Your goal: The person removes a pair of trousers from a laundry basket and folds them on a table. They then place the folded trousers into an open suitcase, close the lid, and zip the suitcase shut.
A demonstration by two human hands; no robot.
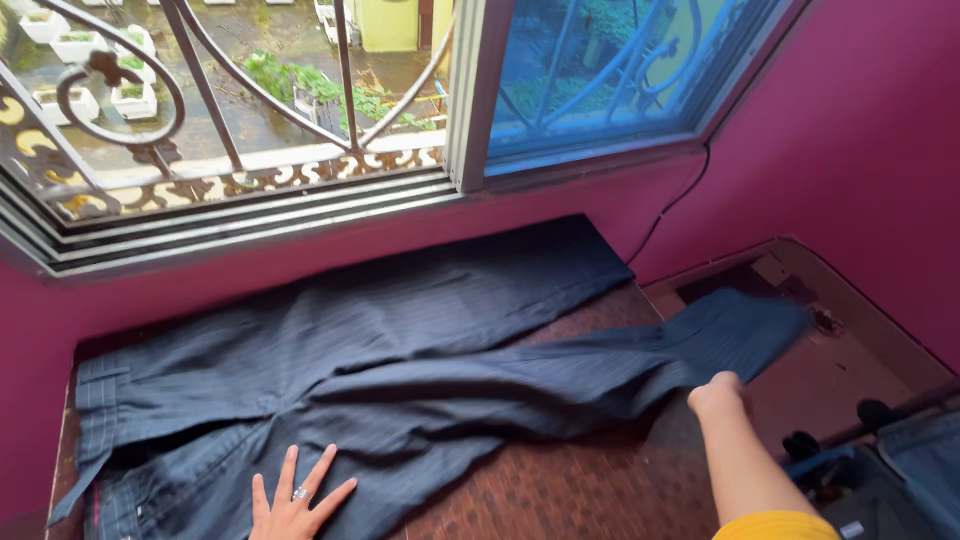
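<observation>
I see dark pinstriped trousers [400,370] spread flat, my left hand [295,500] pressing open-palmed near the waistband, my right hand [715,392] pinching one leg, not yet folded over.

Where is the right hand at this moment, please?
In the head view, the right hand is right of centre, gripping the nearer leg of the dark trousers near its hem, above the brown surface.

trousers [400,370] on table [600,490], waistband 9 o'clock, legs toward 3 | left hand [297,500] on them at 6 | right hand [716,392] on near leg at 3 | window [250,110] at 12 | suitcase [900,470] at 4
</observation>
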